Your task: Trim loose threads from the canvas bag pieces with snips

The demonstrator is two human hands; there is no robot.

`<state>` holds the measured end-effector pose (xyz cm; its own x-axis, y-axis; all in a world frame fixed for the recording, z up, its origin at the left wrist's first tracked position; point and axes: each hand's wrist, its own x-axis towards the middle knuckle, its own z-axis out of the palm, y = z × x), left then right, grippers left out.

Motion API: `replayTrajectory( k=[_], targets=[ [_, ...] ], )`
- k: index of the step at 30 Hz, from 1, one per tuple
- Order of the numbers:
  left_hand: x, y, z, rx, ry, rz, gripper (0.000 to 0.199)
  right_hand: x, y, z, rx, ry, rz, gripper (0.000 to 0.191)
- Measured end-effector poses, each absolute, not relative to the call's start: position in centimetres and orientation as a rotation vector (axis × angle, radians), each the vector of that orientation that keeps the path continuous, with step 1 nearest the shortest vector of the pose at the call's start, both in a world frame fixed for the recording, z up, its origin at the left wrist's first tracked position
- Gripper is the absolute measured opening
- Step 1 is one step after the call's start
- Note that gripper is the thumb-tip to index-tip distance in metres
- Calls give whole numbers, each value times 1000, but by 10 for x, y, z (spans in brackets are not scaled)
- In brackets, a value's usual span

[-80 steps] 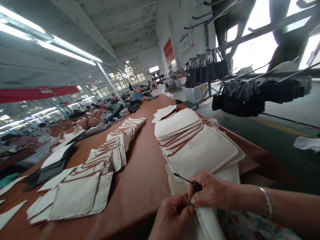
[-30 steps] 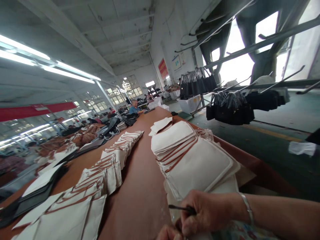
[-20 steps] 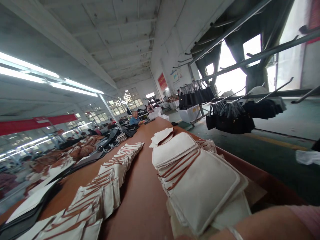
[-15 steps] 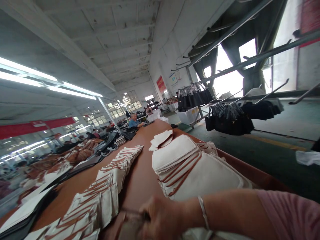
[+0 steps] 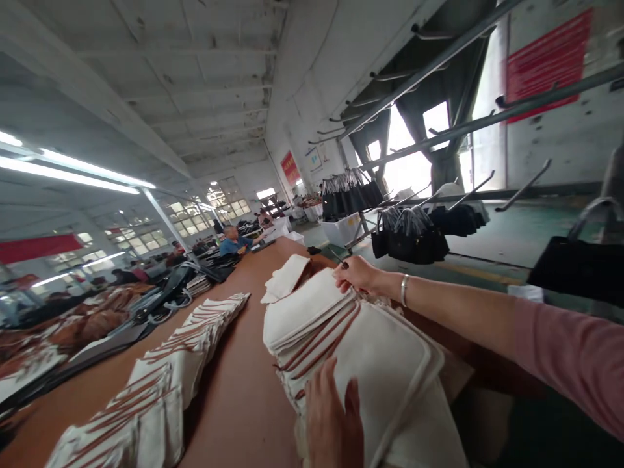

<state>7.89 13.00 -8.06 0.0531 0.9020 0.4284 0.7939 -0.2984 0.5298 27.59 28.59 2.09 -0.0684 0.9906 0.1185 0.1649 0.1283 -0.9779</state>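
Observation:
A fanned stack of white bag panels with brown edges (image 5: 385, 351) lies on the brown table. My left hand (image 5: 334, 416) rests at the stack's near left side, fingers apart, with nothing seen in it. Over the far part of the stack, my right hand (image 5: 358, 273) is closed around a slim dark tool (image 5: 344, 264) whose thin tip points up and left. Most of that tool is hidden in the fist, so its kind cannot be made out. Smaller white pieces (image 5: 287, 276) lie just beyond the stack.
A long row of overlapping white pieces (image 5: 160, 383) runs along the left of the brown table (image 5: 229, 390). To the right, black handbags (image 5: 412, 237) hang on a metal rack (image 5: 439, 136). A person in blue (image 5: 234, 242) is at the table's far end.
My right hand has moved from the near edge out over the white stack, still gripping the tool. My left hand has come into view on the stack. The camera view has turned right.

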Motion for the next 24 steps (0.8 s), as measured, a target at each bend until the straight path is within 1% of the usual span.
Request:
replayTrajectory(
  k=[1,3,5,8,11,14,19,21,22,24],
  targets=[
    [93,153,-78,2285,1803,929,41,285,277,17,-1211,-1438,1067,19],
    [119,190,-73,2318,1833,869,40,302,262,11,-1210,-1442,1055,16],
    [138,213,-69,2296,1860,824,32,317,251,6,-1210,-1435,1041,13],
    [154,224,-69,2221,1881,764,22,339,245,-3,-1215,-1403,1013,9],
    [156,216,-70,2161,1764,739,23,357,244,-17,-1226,-1360,978,11],
    [145,203,-66,2055,1560,744,33,362,239,-35,-1245,-1355,980,14],
    [113,178,-54,1746,1343,750,52,337,232,-69,-1283,-1506,1109,9],
    [94,158,-47,1632,1269,757,57,323,234,-82,-1326,-1548,1111,9],
    [82,146,-43,1577,1232,764,58,318,236,-88,-1353,-1563,1093,10],
    [56,117,-33,1425,1148,782,53,312,239,-98,-1410,-1595,1031,14]
  ],
)
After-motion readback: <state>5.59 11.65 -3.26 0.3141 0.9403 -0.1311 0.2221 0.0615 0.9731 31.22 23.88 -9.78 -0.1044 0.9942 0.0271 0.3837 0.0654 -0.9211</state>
